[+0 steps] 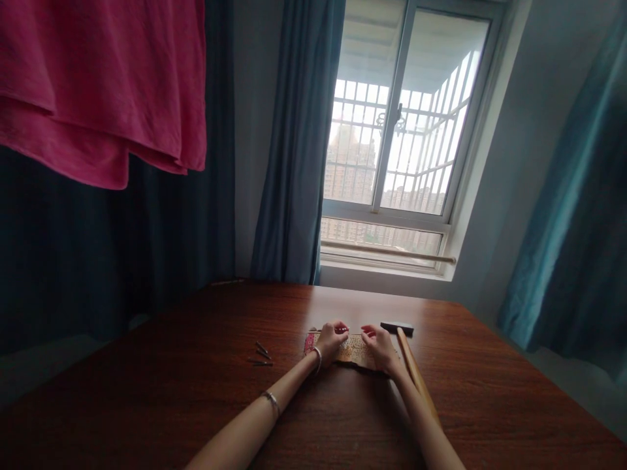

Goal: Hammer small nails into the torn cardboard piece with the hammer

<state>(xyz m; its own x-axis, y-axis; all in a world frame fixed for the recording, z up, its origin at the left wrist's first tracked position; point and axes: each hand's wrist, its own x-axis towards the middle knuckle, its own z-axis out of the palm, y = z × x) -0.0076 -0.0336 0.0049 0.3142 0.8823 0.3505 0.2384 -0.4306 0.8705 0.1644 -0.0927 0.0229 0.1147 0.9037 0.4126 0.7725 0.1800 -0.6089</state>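
Observation:
A flat patterned piece (353, 352), tan with dark marks and a red section at its left end, lies on the table under both hands. Over its left part is my left hand (333, 339), its fingers curled together; whatever they may pinch is too small to make out. My right hand (379, 344) rests over the right part, thumb and fingers drawn together toward the left hand, their contents also unclear. A narrow gap separates the two sets of fingertips. Beside my right forearm lies a hammer (415, 372) with a wooden handle and dark head.
Several thin dark metal pins (262, 354) lie left of the patterned piece on the brown wooden table (196, 391). Beyond the table's far edge stand a barred window (392, 130) and blue curtains (298, 163). A pink cloth (108, 91) hangs at upper left.

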